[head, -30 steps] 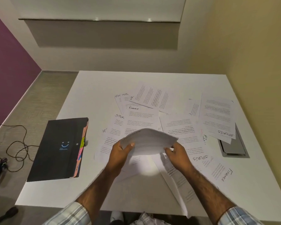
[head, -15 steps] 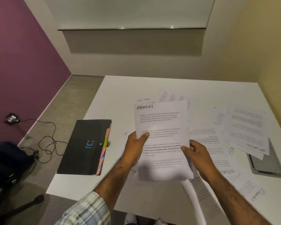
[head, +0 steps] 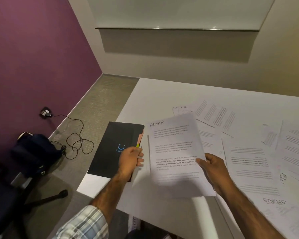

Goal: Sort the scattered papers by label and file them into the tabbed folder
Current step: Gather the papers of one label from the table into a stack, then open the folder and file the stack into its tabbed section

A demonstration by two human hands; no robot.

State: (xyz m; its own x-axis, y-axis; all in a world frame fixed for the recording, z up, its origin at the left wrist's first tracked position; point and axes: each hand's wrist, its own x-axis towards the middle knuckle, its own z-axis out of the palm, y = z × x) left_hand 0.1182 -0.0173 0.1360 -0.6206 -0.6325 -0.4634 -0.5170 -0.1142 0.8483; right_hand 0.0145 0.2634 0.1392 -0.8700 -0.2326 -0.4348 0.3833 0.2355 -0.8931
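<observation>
My right hand (head: 212, 169) pinches the right edge of a printed sheet headed ADMIN (head: 173, 145) and holds it just above the table. My left hand (head: 130, 159) is off the sheet and lies on the right edge of the black tabbed folder (head: 110, 152), by its coloured tabs (head: 139, 140). The folder lies closed on the table's left side. Whether the left fingers grip its cover is unclear. Scattered papers (head: 248, 161) cover the table to the right, some labelled FIN and HR (head: 179, 108), one labelled SPORTS (head: 274, 202).
The white table (head: 162, 94) stands against a beige wall on the right. To its left on the floor are a dark chair with a bag (head: 33, 152) and a looped black cable (head: 76, 140) running to a wall socket.
My left hand has let go of the ADMIN sheet and moved left onto the folder's tabbed edge. My right hand alone now holds the sheet. The view has swung left.
</observation>
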